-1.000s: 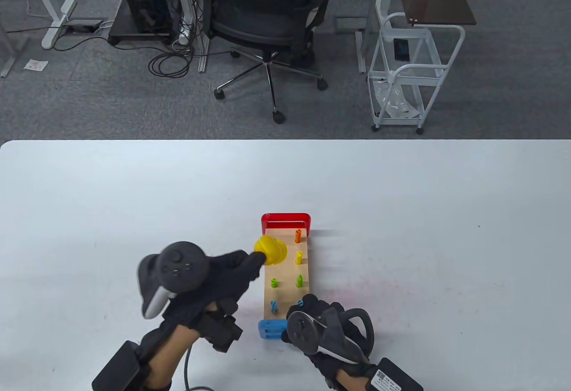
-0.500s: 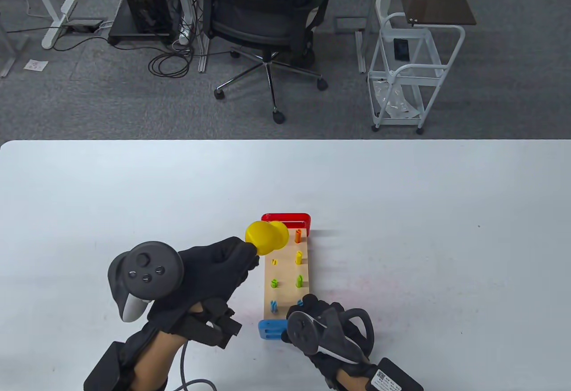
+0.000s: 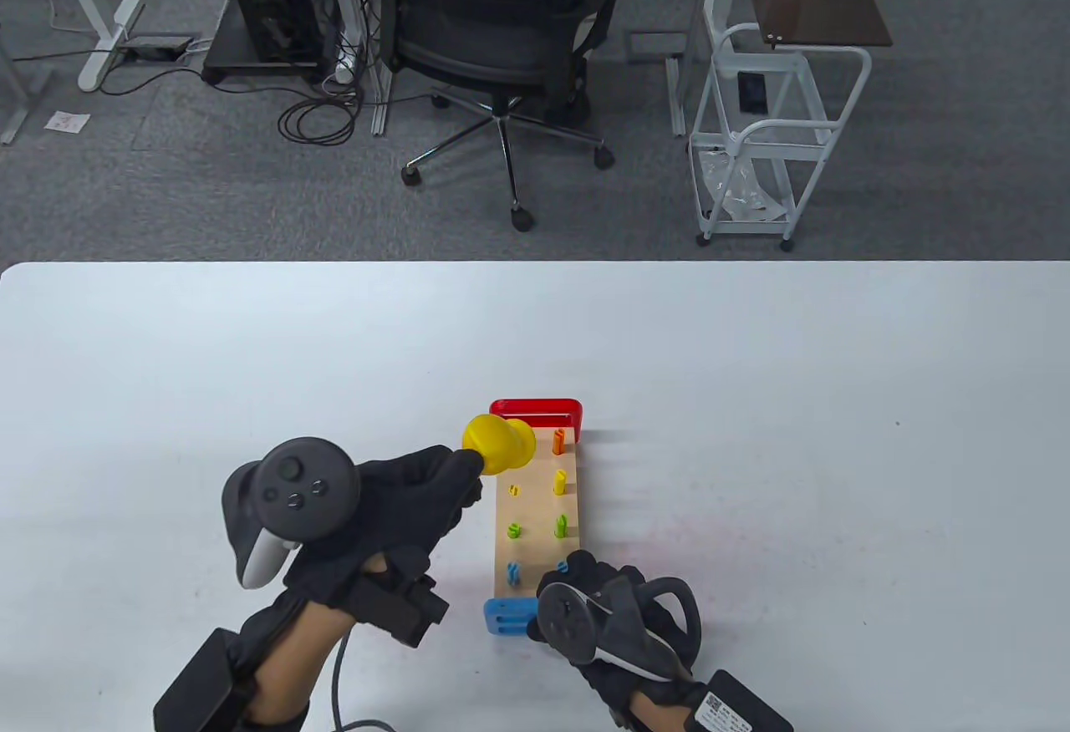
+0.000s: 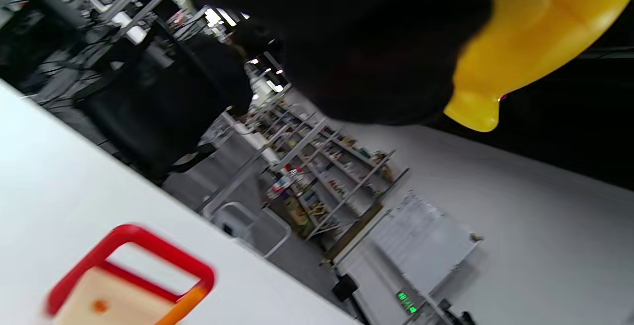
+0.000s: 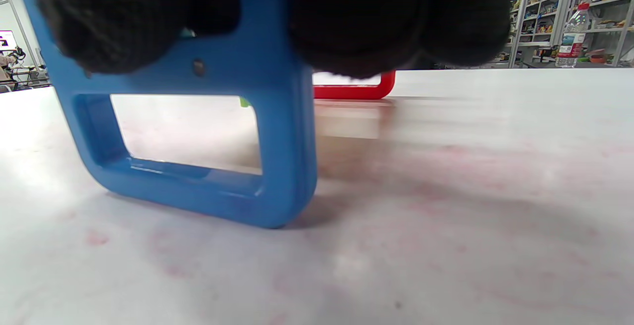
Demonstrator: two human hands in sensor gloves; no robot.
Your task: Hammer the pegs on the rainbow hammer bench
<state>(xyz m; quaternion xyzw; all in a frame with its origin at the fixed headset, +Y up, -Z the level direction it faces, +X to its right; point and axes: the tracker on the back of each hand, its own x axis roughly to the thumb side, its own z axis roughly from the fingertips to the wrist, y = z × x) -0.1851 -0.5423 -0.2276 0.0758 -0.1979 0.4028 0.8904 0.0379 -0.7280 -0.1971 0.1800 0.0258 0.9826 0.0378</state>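
Observation:
The wooden hammer bench lies on the white table, its red end far and its blue end near. Coloured pegs stand in two rows: orange, yellow, green; the left-row yellow peg sits low. My left hand grips the yellow hammer, whose head hovers over the bench's far left corner. It also shows in the left wrist view. My right hand holds the bench's blue end.
The table's far edge runs across the view. Beyond it stand an office chair and a white cart on the floor. Bare tabletop lies right of the bench.
The hammer rose off the left yellow peg, which now sits lower, and moved toward the red end. Since half a second ago it has come down slightly. The right hand has not moved.

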